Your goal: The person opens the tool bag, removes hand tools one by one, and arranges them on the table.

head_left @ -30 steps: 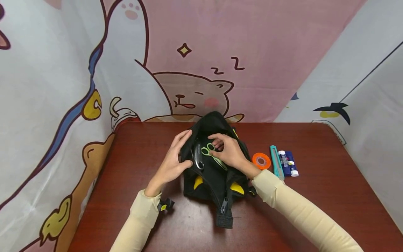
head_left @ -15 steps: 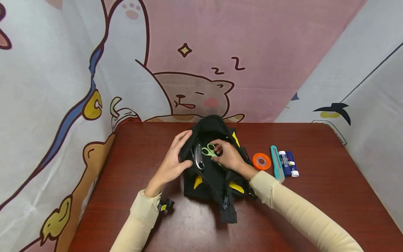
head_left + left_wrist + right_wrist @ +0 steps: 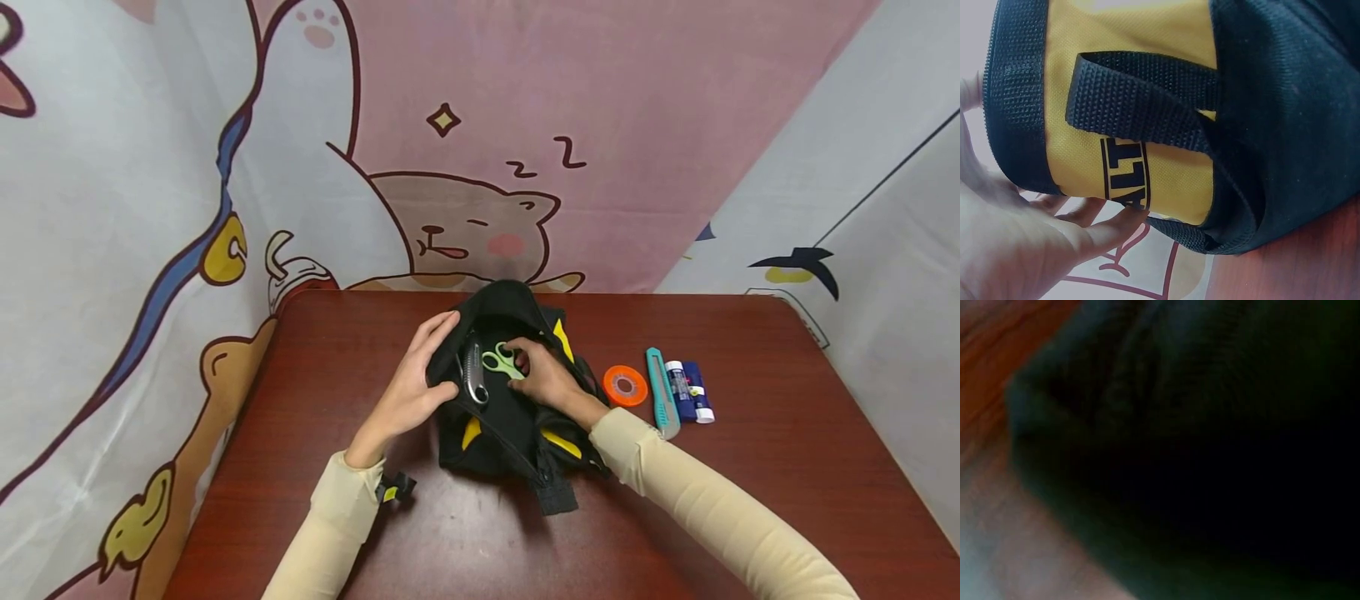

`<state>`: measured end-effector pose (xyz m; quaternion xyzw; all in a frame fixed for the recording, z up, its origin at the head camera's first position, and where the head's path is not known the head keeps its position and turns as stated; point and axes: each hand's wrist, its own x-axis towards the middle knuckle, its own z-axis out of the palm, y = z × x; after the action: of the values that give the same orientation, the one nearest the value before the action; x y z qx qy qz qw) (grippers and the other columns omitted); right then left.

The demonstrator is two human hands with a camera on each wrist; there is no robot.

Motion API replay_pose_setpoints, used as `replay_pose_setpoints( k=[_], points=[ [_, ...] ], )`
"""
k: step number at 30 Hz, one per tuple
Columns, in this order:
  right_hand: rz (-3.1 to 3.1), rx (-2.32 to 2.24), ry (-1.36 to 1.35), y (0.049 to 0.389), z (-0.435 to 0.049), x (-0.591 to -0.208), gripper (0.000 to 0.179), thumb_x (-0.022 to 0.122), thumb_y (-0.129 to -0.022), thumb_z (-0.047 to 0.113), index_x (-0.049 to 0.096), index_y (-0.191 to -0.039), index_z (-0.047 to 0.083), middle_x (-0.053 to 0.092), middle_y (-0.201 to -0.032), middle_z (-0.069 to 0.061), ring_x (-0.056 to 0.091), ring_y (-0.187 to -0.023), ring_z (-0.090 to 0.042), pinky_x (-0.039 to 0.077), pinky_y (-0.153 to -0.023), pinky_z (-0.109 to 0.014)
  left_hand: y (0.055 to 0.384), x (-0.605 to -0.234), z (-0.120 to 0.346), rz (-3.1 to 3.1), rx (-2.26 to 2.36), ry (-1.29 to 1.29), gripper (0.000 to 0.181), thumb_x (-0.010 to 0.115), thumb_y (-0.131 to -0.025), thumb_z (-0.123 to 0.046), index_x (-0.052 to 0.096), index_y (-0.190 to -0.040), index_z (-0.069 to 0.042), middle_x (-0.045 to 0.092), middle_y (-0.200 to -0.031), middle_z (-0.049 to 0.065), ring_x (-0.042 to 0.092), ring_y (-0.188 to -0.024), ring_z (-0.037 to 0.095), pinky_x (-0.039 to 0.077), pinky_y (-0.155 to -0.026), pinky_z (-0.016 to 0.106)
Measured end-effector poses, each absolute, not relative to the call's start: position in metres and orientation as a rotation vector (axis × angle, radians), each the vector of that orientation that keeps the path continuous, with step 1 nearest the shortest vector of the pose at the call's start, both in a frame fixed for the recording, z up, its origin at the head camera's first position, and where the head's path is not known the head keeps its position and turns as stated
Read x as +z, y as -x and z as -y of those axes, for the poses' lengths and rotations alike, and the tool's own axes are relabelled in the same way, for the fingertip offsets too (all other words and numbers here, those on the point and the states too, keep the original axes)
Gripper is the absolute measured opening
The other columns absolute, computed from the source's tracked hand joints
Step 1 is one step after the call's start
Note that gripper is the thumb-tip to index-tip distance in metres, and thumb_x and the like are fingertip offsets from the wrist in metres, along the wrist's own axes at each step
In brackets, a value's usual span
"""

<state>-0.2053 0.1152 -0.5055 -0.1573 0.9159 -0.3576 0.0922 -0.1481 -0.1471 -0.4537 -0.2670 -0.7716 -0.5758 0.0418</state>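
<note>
A black and yellow bag [image 3: 487,454] stands unzipped in the middle of the table. My left hand [image 3: 408,387] grips its left rim, thumb near the opening and fingers along the outside. In the left wrist view those fingers lie under the yellow panel [image 3: 1166,187] with a black webbing loop [image 3: 1135,97]. My right hand [image 3: 551,375] reaches into the bag, thumb and fingers curled around green-handled scissors [image 3: 498,358]; their blades are hidden by the hand. Left of the scissors lies a grey and black tool [image 3: 474,375] with a ring end. The right wrist view shows mostly dark fabric [image 3: 1147,381], blurred.
On the table [image 3: 315,358] to the right of the bag lie an orange roll [image 3: 626,386], a teal box cutter [image 3: 662,392] and two blue-and-white glue sticks [image 3: 688,392]. A strap end with a buckle [image 3: 396,487] lies near my left wrist. Behind hangs a printed cloth [image 3: 637,125].
My right hand has shifted slightly down over the scissors, covering their blades. The bag's zipped end has swung to the right and its top flap has sunk a little. My left hand stays put.
</note>
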Motion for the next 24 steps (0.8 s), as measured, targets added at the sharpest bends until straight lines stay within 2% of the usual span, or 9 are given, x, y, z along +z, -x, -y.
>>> replay_pose_setpoints(
  k=[8, 18, 24],
  points=[
    [-2.715, -1.089, 0.456, 0.2048, -0.1147, -0.5068, 0.060, 0.084, -0.087, -0.004, 0.066, -0.144, -0.002, 0.066, -0.098, -0.012, 0.060, -0.083, -0.022, 0.049, -0.076, -0.038, 0.1487, -0.4543, 0.1465, 2.367, -1.757, 0.821, 0.095, 0.062, -0.080, -0.013, 0.038, -0.171, 0.001, 0.035, -0.173, 0.019, 0.039, -0.152, 0.042, 0.030, -0.118, 0.062],
    [-2.704, -1.129, 0.432, 0.2037, -0.1167, -0.5078, 0.062, 0.083, -0.083, -0.006, 0.067, -0.143, -0.001, 0.065, -0.095, -0.010, 0.058, -0.079, -0.021, 0.046, -0.072, -0.036, 0.1482, -0.4554, 0.1464, 2.365, -1.762, 0.819, 0.094, 0.062, -0.081, -0.014, 0.039, -0.170, 0.001, 0.035, -0.172, 0.020, 0.039, -0.152, 0.042, 0.030, -0.119, 0.064],
    [-2.721, -1.158, 0.417, 0.2020, -0.1194, -0.5032, 0.056, 0.083, -0.083, -0.004, 0.071, -0.138, 0.000, 0.066, -0.095, -0.009, 0.058, -0.082, -0.021, 0.046, -0.074, -0.037, 0.1485, -0.4556, 0.1465, 2.358, -1.762, 0.824, 0.094, 0.063, -0.081, -0.015, 0.039, -0.170, 0.001, 0.035, -0.172, 0.020, 0.038, -0.153, 0.042, 0.029, -0.120, 0.065]
  ],
)
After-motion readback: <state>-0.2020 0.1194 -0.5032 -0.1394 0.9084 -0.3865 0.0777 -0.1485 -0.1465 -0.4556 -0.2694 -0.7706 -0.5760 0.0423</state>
